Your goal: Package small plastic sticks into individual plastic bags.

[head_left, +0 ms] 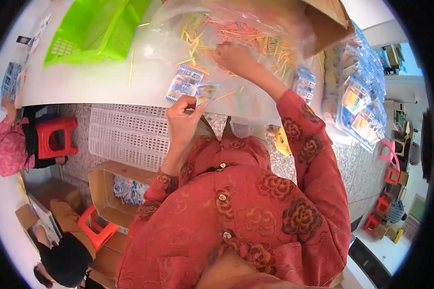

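My left hand (182, 120) pinches a small clear packet (208, 91) with blue-and-white printing at the front edge of the white table (101, 86). Just behind it lies a similar printed packet (183, 83), flat on the table. My right hand (236, 59) reaches into a loose pile of thin pink, yellow and green sticks (246, 33). Its fingers are drawn together at the sticks; what is between them is hidden. A clear plastic bag (166, 41) is spread around the pile, and several stray sticks lie near my left hand.
A green plastic basket (89, 36) stands at the far left. At the right are a cardboard box (328, 24) and a heap of filled packets (364, 101). Below the table sit a white crate (128, 137) and an open carton (103, 190). Other people sit at the left.
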Action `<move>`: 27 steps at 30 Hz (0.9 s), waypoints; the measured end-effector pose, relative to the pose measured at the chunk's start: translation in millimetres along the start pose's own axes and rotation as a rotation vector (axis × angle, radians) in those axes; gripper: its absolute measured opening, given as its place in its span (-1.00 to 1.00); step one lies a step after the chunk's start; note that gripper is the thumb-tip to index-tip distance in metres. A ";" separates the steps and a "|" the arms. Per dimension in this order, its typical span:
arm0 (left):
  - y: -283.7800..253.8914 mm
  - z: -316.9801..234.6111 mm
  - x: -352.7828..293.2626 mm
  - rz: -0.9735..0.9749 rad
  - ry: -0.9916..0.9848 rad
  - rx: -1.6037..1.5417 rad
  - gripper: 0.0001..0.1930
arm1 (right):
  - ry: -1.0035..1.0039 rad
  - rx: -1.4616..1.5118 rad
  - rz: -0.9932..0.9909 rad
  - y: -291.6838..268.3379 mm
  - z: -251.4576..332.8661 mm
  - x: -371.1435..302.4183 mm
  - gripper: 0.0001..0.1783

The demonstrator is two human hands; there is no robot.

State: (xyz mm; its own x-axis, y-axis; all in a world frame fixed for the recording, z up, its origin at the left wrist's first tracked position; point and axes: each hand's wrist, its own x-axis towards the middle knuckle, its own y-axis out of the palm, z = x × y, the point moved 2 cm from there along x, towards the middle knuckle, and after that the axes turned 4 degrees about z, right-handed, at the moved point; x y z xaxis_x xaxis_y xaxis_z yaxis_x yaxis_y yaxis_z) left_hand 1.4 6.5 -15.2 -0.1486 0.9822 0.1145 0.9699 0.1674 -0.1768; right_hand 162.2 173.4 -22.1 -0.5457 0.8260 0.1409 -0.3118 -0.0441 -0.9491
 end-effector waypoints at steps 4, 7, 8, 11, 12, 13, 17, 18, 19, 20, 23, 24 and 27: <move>-4.1 -9.5 2.9 -0.012 0.100 0.082 -0.85 | -0.001 -0.048 0.070 1.5 7.0 13.1 -0.59; -2.5 -10.5 4.3 -0.011 0.075 0.046 -0.85 | 0.046 -0.068 0.168 4.6 3.0 18.9 -0.53; -2.1 -10.7 4.4 -0.011 0.077 0.046 -0.85 | 0.022 -0.077 0.155 5.6 2.6 19.8 -0.51; -1.2 -11.3 4.4 -0.013 0.091 0.046 -0.86 | 0.016 -0.042 0.153 -0.8 -0.2 17.9 -0.50; -1.4 -11.2 4.1 -0.013 0.083 0.043 -0.86 | 0.032 0.004 0.165 -6.8 1.0 16.5 -0.52; -1.3 -11.1 3.8 -0.012 0.074 0.039 -0.86 | 0.030 0.004 0.165 -11.0 -1.0 12.8 -0.52; -0.6 -14.8 4.8 0.004 0.062 0.077 -0.87 | 0.063 0.461 -0.068 -50.4 -0.5 -9.2 -0.73; 0.9 -12.2 6.2 0.028 0.019 0.061 -0.87 | 0.114 0.609 -0.140 -68.4 5.0 -16.3 -0.84; 2.6 -10.5 7.6 0.051 -0.025 0.046 -0.88 | 0.116 0.609 -0.141 -85.3 12.1 -23.6 -0.84; 5.0 -11.6 9.3 0.055 -0.024 0.046 -0.88 | 0.120 0.898 -0.148 -100.9 18.9 -31.8 -0.85; 13.8 -11.7 13.3 0.111 -0.105 -0.101 -0.87 | 0.073 1.257 -0.143 -125.0 38.7 -50.1 -0.87; 17.1 -9.0 14.3 0.126 -0.104 -0.120 -0.87 | 0.029 1.319 -0.135 -128.8 42.9 -55.2 -0.88; 25.8 -15.1 16.5 0.159 -0.085 -0.126 -0.88 | 0.034 1.377 -0.119 -121.3 48.5 -65.0 -0.89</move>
State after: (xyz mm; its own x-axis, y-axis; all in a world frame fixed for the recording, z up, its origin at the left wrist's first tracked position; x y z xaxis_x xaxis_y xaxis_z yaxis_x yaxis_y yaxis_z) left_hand 26.9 25.7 -3.1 -0.0025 0.9999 0.0116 0.9981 0.0032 -0.0615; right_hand 197.8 97.8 97.5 -0.4487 0.8764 0.1748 -0.8754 -0.4704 0.1113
